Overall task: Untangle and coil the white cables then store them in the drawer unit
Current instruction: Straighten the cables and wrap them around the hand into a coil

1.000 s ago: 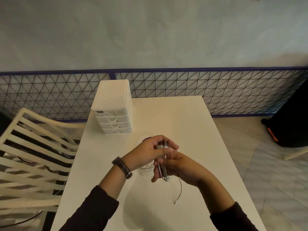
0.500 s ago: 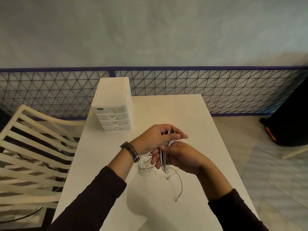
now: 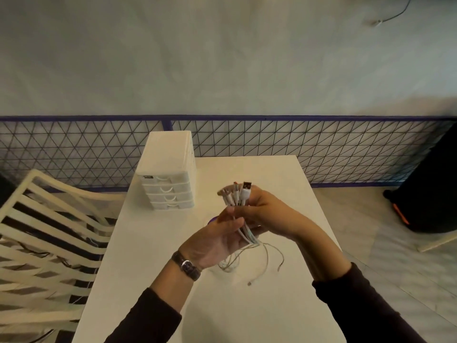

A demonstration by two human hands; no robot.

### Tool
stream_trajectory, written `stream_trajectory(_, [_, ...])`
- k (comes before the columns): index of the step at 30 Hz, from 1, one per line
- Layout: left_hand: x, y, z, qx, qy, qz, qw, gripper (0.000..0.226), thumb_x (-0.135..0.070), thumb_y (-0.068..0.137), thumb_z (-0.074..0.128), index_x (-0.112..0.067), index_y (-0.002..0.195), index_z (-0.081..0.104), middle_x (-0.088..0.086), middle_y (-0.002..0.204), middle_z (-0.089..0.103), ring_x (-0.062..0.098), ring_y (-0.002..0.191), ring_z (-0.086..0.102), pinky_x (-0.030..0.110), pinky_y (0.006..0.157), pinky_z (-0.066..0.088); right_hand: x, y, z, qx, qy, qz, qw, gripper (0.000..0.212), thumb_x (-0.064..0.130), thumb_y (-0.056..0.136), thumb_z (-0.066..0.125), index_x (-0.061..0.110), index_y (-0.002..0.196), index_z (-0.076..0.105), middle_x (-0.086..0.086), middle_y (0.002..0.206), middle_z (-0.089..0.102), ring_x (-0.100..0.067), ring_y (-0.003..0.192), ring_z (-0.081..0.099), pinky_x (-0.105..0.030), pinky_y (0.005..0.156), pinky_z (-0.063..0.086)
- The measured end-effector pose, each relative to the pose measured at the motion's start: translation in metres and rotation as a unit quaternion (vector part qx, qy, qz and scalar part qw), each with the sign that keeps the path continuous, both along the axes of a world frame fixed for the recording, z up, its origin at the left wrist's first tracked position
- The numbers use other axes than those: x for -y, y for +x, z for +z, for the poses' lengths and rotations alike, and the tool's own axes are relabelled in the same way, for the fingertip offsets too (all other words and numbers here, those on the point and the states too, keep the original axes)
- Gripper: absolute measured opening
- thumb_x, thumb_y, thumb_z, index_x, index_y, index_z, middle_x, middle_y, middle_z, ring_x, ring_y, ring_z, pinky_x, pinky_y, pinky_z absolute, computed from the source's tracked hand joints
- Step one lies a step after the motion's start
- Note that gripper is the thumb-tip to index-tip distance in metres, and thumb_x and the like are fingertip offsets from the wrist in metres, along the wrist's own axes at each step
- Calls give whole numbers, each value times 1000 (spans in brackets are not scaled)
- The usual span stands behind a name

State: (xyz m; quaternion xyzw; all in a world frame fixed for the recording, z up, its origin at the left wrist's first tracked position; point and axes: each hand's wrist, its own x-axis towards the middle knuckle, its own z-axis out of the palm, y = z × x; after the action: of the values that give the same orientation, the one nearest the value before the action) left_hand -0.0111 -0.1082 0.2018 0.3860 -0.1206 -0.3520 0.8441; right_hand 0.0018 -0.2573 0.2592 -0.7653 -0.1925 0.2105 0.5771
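Note:
My right hand (image 3: 265, 215) grips a bundle of white cables (image 3: 238, 196) upright above the white table (image 3: 148, 256), their plug ends sticking up out of my fist. Below it my left hand (image 3: 214, 243), palm up, has its fingers around the cords just under the fist. The cables' loose tails (image 3: 257, 263) hang down in loops toward the tabletop, one small plug at the end. The white drawer unit (image 3: 170, 174), with several drawers all shut, stands at the table's far left corner, well apart from both hands.
A cream slatted chair (image 3: 44, 231) stands close to the table's left side. A wire mesh fence (image 3: 321, 149) runs behind the table. A black object with an orange mark (image 3: 425, 201) sits on the tiled floor at right.
Both hands have lifted the cables up and away from me. The plug ends now stick up from my right fist, and my left hand has dropped below it, palm up.

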Motion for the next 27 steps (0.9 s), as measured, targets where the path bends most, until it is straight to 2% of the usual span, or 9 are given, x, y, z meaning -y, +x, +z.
stream_trajectory(2, [-2,-1,24,42,57,-7,997,53,-35,76,72,-13,122,58,13,119,65,29,114,60,34,96,49,-2,6,24,-9,50,7,999,17,11,93,51,5,96,67,-1,102,71,-8,85,67,-23,71,54])
stream_trajectory(6, [1,5,66,202,213,-30,956,30,-28,98,36,-15,114,57,2,105,71,17,109,63,28,101,44,-3,37,61,-21,244,-9,969,30,21,96,39,7,88,64,-17,107,69,-31,112,61,-44,103,42])
stream_trajectory(9, [15,6,55,230,277,-2,933,24,-15,100,36,-11,93,59,3,88,70,8,89,68,15,86,49,-10,55,79,-94,315,0,945,30,22,100,32,7,90,56,-18,86,70,-30,73,70,-40,75,58])
stream_trajectory(12, [19,8,-6,226,332,7,916,14,-11,95,47,-11,82,53,0,78,64,0,73,64,17,80,49,-17,59,79,-93,265,-21,959,27,23,100,31,9,90,52,-11,67,67,-17,42,56,-27,43,49])
stream_trajectory(15, [11,6,-84,258,506,-26,822,27,-26,97,43,-28,70,48,-8,75,58,1,75,56,34,91,46,-20,57,71,-103,254,-20,961,28,21,101,30,10,88,52,-7,60,62,-11,34,43,-19,36,36])
stream_trajectory(19, [-4,-10,-140,239,584,36,775,26,-33,95,45,-32,70,50,-16,81,56,4,85,55,33,93,45,-15,56,64,-124,270,-43,954,28,22,102,29,12,88,52,-1,51,50,-6,33,29,-15,34,24])
stream_trajectory(21, [-10,-12,-153,259,612,52,745,27,-55,82,47,-31,91,56,-20,95,53,3,97,52,29,93,44,-12,55,70,-128,262,-39,956,29,23,102,30,13,86,53,0,49,45,-6,33,27,-14,33,23])
stream_trajectory(23, [-20,-8,-169,276,673,84,681,65,-76,63,37,-43,118,50,-17,125,42,7,118,42,30,97,38,-13,53,79,-130,248,-31,960,29,22,102,30,13,85,53,0,49,43,-6,34,27,-15,33,24])
stream_trajectory(27, [-35,16,-163,187,718,170,648,82,-61,77,58,-30,145,25,7,150,17,26,135,25,33,106,32,-19,49,88,-121,196,-37,972,29,23,102,31,13,85,53,1,51,45,-7,36,26,-16,34,23])
